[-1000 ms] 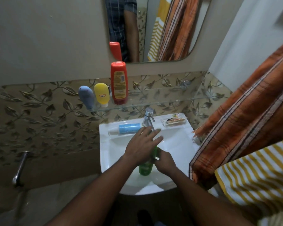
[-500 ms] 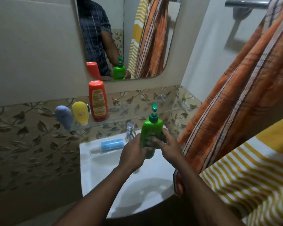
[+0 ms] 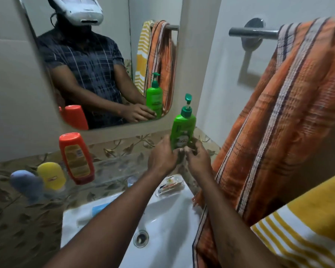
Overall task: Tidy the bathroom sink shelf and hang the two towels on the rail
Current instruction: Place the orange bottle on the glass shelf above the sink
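Both hands are on the green pump bottle: left hand and right hand curled round its base from either side. It's upright at the right end of the glass shelf; can't tell if it's touching down. The red bottle, yellow bottle and blue bottle sit further left. The orange towel hangs over the rail, with the yellow striped towel just beside it.

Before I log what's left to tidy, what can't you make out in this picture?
Head view:
green pump bottle base: hidden by the left hand and right hand, so shelf contact is unclear.
blue tube on the sink: mostly behind the left forearm.
clear soap case: contents too small.
blue-grey bottle: blurred.
yellow striped towel: cut off by the right edge.
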The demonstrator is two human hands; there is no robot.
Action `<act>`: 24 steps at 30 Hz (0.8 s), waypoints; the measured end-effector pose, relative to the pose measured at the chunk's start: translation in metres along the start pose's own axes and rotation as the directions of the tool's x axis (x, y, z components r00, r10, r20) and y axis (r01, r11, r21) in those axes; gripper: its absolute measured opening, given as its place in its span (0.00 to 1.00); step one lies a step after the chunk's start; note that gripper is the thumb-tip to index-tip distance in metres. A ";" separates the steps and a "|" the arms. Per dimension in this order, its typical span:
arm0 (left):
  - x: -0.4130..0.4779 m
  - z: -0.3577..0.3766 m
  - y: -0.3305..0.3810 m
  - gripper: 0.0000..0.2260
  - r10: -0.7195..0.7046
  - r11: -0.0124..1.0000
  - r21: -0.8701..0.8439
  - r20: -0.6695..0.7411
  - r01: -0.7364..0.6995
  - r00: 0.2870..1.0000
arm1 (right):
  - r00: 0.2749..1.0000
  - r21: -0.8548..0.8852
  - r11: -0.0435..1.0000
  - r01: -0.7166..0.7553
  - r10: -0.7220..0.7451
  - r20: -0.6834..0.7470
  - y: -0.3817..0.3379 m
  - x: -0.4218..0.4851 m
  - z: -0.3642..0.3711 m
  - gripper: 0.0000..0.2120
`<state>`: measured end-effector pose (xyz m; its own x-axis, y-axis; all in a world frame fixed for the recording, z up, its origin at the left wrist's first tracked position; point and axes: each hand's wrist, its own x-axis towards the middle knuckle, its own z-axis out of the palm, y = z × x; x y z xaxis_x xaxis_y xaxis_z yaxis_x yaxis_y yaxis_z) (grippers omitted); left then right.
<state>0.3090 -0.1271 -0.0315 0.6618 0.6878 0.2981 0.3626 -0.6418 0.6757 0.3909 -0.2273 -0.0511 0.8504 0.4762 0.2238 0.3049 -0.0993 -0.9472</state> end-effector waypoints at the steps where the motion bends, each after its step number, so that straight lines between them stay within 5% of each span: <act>1: 0.004 0.007 0.000 0.18 -0.003 1.000 0.009 0.003 0.003 1.000 | 1.000 -0.040 0.999 -0.014 0.013 -0.019 0.005 0.005 0.000 0.19; 11: 0.027 0.041 -0.003 0.20 -0.035 0.986 -0.164 -0.038 0.028 0.999 | 0.995 -0.046 0.994 -0.102 0.103 0.007 0.022 0.032 -0.004 0.20; 21: 0.040 0.049 0.008 0.23 -0.051 0.992 -0.112 -0.019 0.049 0.999 | 0.990 -0.046 0.989 -0.140 0.141 0.018 0.024 0.043 -0.005 0.19; 24: 0.034 0.047 0.001 0.29 -0.075 0.992 -0.104 -0.018 0.073 0.997 | 0.990 -0.093 0.989 -0.119 0.111 -0.089 0.025 0.036 -0.005 0.26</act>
<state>0.3624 -0.1200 -0.0522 0.6208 0.7400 0.2589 0.3395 -0.5514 0.7620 0.4314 -0.2165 -0.0657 0.9136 0.3827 0.1372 0.2403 -0.2360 -0.9416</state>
